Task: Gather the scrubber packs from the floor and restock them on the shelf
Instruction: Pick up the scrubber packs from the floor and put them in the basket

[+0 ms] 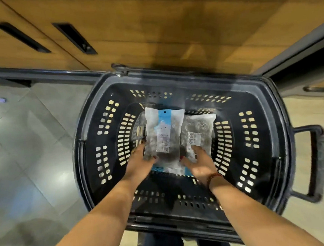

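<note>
Two clear scrubber packs lie inside a dark plastic basket [175, 77]. The upper pack [163, 134] has a blue header strip and a white label, and it overlaps the second pack [197, 132] on its right. My left hand [139, 161] grips the near left edge of the blue-header pack, fingers curled round it. My right hand [198, 163] holds the near end of the packs, thumb on top of the second pack. Both forearms reach into the basket from below.
The basket has slotted walls and a black handle [315, 163] folded out to the right. Behind it runs a wooden cabinet front [149, 26] with two dark slots. Grey tiled floor [24, 153] lies to the left. Dark trouser legs [163, 245] show under the basket.
</note>
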Demonstrator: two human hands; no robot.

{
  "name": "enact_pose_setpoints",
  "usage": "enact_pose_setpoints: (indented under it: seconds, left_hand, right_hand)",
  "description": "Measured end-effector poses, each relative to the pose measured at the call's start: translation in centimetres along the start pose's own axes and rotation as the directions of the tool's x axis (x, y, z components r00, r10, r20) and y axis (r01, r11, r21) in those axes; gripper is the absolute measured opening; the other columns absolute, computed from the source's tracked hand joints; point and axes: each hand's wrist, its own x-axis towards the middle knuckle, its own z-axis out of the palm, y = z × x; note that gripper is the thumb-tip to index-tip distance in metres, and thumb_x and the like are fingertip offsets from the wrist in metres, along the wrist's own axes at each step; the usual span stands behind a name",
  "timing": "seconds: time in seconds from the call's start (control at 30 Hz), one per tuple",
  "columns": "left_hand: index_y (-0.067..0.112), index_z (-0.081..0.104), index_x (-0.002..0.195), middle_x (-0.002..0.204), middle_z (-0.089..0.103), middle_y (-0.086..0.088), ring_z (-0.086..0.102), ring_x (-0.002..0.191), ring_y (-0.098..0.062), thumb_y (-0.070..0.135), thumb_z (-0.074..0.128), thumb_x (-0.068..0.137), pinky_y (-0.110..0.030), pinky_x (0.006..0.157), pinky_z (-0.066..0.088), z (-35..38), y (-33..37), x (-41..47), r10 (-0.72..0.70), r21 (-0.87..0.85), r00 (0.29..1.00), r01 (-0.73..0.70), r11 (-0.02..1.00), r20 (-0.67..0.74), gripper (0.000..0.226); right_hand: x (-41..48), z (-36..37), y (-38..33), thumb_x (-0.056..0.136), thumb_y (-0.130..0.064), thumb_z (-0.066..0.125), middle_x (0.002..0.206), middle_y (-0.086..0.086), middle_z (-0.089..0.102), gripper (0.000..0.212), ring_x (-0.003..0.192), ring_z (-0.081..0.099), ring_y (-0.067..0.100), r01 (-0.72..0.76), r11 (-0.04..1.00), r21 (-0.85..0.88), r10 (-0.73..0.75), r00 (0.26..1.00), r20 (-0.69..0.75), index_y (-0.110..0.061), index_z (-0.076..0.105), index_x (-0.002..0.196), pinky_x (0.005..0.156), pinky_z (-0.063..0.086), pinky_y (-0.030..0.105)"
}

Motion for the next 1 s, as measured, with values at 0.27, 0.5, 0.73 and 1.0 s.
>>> enact_pose_setpoints:
  seconds: [0.27,0.5,0.73,1.0]
  left_hand:
    - [0.021,0.047,0.14,0.143,0.046,-0.006,0.041,0.134,-0.025,0.021,0.066,0.087,-0.031,0.112,0.034,-4.4,7.5,-11.9,0.308,0.33,0.946,-0.324,0.887,0.101,0.056]
    - [0.012,0.049,0.138,0.137,0.052,-0.01,0.043,0.13,-0.033,0.031,0.062,0.087,-0.042,0.108,0.036,-6.7,17.3,-23.6,0.564,0.504,0.802,-0.577,0.643,0.198,0.056]
    - [0.014,0.05,0.138,0.139,0.052,-0.005,0.042,0.131,-0.028,0.03,0.063,0.09,-0.042,0.107,0.039,-2.9,28.4,-34.7,0.8,0.569,0.487,-0.789,0.231,0.35,0.052]
    - [0.017,0.056,0.132,0.13,0.059,-0.002,0.05,0.124,-0.026,0.034,0.065,0.087,-0.042,0.099,0.046,10.4,37.9,-45.8,0.853,0.548,0.221,-0.832,-0.088,0.473,0.05]
  right_hand:
    - [-12.9,-10.2,-5.0,0.088,-0.046,0.06,0.137,0.006,0.051,0.057,0.129,0.044,0.026,0.179,0.946,-0.272,-0.239,0.949,-0.206,-0.022,0.047,0.138,0.107,0.038,0.034]
    - [-26.6,-18.4,-4.9,0.089,-0.052,0.051,0.135,0.004,0.052,0.058,0.126,0.045,0.025,0.167,0.888,-0.428,-0.325,0.887,-0.329,-0.02,0.046,0.137,0.105,0.034,0.035]
    - [-37.9,-26.2,1.2,0.091,-0.049,0.052,0.14,0.003,0.048,0.057,0.129,0.042,0.024,0.091,0.93,-0.357,-0.289,0.781,-0.553,-0.02,0.043,0.139,0.106,0.032,0.035]
    - [-48.2,-37.4,16.1,0.092,-0.051,0.052,0.142,-0.003,0.045,0.058,0.132,0.037,0.018,0.027,0.987,-0.156,-0.139,0.624,-0.769,-0.023,0.041,0.141,0.108,0.032,0.034]
